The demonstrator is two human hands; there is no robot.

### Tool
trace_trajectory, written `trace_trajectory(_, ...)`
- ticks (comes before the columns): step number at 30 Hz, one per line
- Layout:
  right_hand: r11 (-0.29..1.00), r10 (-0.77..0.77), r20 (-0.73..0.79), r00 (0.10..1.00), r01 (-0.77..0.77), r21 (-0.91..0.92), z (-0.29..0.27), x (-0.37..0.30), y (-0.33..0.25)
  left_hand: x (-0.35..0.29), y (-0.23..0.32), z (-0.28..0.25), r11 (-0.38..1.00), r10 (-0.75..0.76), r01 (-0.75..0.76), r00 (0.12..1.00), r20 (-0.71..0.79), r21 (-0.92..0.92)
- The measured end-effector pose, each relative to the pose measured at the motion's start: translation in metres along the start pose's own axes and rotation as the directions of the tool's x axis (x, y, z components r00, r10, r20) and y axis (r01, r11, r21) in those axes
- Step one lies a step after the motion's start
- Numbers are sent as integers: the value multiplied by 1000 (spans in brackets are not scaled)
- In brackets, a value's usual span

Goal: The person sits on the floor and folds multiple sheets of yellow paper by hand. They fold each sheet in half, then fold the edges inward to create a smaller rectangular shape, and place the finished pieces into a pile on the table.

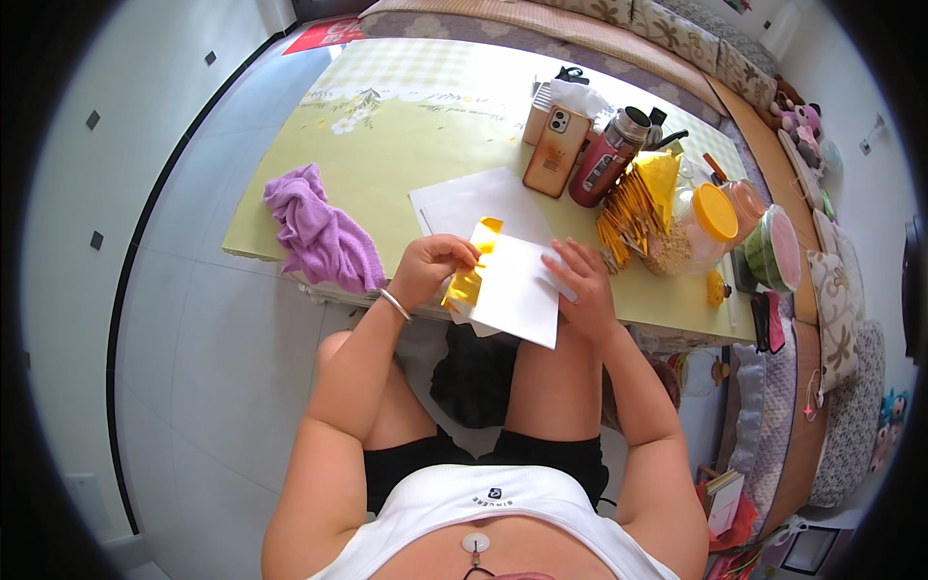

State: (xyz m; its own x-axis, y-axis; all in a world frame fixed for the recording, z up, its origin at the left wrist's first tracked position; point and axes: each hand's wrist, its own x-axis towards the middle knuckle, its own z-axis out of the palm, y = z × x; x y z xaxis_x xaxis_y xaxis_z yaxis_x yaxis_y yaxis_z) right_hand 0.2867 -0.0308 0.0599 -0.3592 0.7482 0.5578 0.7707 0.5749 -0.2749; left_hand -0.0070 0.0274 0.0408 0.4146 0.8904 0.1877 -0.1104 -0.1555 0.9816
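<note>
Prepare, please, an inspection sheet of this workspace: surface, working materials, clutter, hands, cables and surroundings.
Surface: table with a pale green printed cover.
Job's things: white sheet, gold foil along its left edge; more white paper beyond.
Clutter: purple cloth at left; phone, flask, gold packets, yellow-lidded jar, watermelon at right.
Hands: left hand pinches the gold foil; right hand touches the white sheet's right edge, grip unclear.
Cables: thin white cord at far right, kind unclear.
Surroundings: tiled floor at left; patterned cushion at right.
</note>
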Motion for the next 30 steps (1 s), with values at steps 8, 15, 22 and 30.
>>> trace_trajectory(8, 944, -190, 41, 981, 194, -267, 14, 3, -28, 1, 13, -1, 794, 311, -329, 942, 124, 512)
trace_trajectory(15, 952, -5, 147, 989, 50, -303, 34, 9, -57, -29, 16, 35, 495, 292, -448, 893, 343, 745)
trace_trajectory(22, 1000, 2, 157, 988, -2, 1, 26, 19, -32, -27, 18, 22, 603, 290, -302, 945, 150, 739)
trace_trajectory(30, 998, -13, 187, 982, 1, 61, 19, 18, -38, -26, 23, 22, 549, 383, -382, 906, 183, 743)
